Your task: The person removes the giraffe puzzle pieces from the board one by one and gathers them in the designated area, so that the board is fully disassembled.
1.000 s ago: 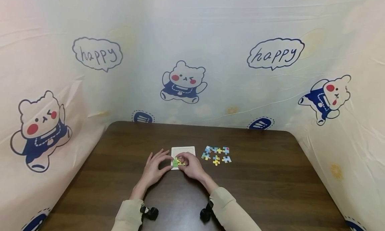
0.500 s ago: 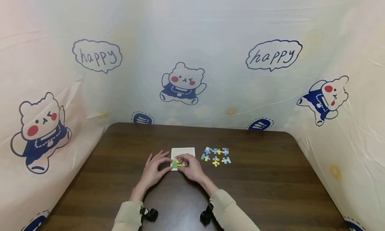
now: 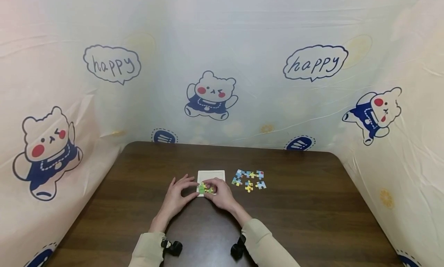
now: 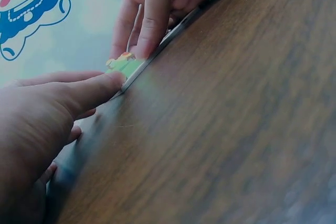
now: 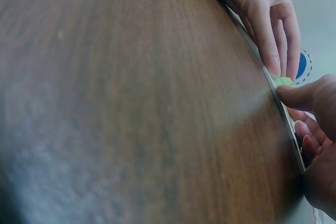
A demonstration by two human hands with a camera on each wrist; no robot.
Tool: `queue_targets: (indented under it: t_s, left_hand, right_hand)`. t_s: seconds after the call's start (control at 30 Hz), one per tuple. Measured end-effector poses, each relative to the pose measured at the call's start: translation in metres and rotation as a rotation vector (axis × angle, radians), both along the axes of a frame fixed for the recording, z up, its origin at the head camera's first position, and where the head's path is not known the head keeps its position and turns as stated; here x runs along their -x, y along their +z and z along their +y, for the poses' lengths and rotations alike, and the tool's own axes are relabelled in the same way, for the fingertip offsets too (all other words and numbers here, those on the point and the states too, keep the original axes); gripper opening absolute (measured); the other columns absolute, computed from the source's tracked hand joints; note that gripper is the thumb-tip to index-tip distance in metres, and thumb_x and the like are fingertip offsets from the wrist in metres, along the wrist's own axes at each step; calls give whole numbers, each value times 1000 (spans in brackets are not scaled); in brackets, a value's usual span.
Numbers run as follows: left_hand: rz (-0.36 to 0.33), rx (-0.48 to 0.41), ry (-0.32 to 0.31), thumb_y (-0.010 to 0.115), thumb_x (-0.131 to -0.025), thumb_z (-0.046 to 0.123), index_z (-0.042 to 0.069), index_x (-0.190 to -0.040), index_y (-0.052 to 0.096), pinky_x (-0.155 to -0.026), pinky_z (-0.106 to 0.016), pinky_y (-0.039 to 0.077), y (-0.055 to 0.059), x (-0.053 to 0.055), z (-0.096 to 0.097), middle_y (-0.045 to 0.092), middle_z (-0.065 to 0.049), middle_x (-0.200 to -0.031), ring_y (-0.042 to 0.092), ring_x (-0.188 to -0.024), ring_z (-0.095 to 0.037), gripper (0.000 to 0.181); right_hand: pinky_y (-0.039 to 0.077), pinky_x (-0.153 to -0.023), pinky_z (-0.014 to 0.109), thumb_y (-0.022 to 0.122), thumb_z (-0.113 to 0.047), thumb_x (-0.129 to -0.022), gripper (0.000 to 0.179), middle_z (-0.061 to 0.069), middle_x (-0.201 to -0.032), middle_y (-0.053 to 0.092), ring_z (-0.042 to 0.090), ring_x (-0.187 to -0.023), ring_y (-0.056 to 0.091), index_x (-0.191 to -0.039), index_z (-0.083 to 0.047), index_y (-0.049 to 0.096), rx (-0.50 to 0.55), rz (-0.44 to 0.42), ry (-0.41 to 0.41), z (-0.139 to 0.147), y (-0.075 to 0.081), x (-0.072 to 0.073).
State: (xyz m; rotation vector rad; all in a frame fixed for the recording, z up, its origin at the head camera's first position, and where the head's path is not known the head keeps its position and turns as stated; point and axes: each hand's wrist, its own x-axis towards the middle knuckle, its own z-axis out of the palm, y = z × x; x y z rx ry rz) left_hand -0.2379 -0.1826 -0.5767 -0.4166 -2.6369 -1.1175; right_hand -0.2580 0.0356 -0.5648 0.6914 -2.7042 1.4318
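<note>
A white puzzle tray (image 3: 211, 174) lies on the table, with joined green and yellow jigsaw pieces (image 3: 202, 188) in its near left corner. My left hand (image 3: 175, 196) pinches the green piece there between thumb and index finger, at the tray's left edge. From the right, my right hand (image 3: 222, 194) bends over the tray and pinches a yellow-green piece (image 3: 209, 190) against the green one. In the left wrist view both thumbs sit right at the green piece (image 4: 128, 66). The right hand's palm hides part of the tray.
Several loose blue and yellow jigsaw pieces (image 3: 249, 186) lie on the dark wooden table (image 3: 298, 205) right of the tray. A printed curtain (image 3: 263, 105) hangs round the table's back and sides. Black wrist cameras (image 3: 237, 250) sit at both sleeves.
Both hands stay at the tray's near left corner. The right fingers shift only slightly around the piece; the loose pieces keep their places.
</note>
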Motion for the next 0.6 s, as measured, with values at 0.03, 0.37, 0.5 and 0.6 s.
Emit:
queue_targets:
  t_s: [0.03, 0.37, 0.5, 0.6]
  left_hand:
    - [0, 3, -3, 92, -90, 19, 15, -121, 85, -129, -81, 19, 0, 0, 0, 75, -19, -143, 55, -152, -48, 32]
    - [-12, 51, -7, 90, -92, 20, 14, -121, 86, -130, -79, 19, -2, -1, -1, 74, -18, -145, 53, -154, -47, 30]
    - [-21, 56, -14, 90, -93, 22, 14, -123, 86, -131, -77, 18, -3, 0, -2, 73, -17, -147, 51, -156, -46, 31]
    - [-17, 57, -18, 90, -93, 24, 14, -122, 86, -131, -77, 18, -5, 1, -2, 73, -16, -148, 51, -156, -46, 32]
  right_hand:
    - [39, -75, 20, 86, -2, -91, 38, 11, -103, 75, 7, -80, 50, -128, -3, 78, 2, -5, -4, 0, 0, 0]
    - [40, -75, 20, 89, -3, -89, 38, 12, -101, 75, 12, -80, 53, -126, -4, 79, 14, 15, -30, -2, -3, -1]
    - [41, -76, 20, 89, -5, -90, 35, 10, -99, 74, 10, -80, 53, -124, -5, 80, 11, 15, -53, -2, -5, -2]
    - [42, -75, 19, 89, -7, -91, 34, 9, -97, 74, 9, -79, 54, -124, -5, 81, 11, 21, -65, -2, -7, -2]
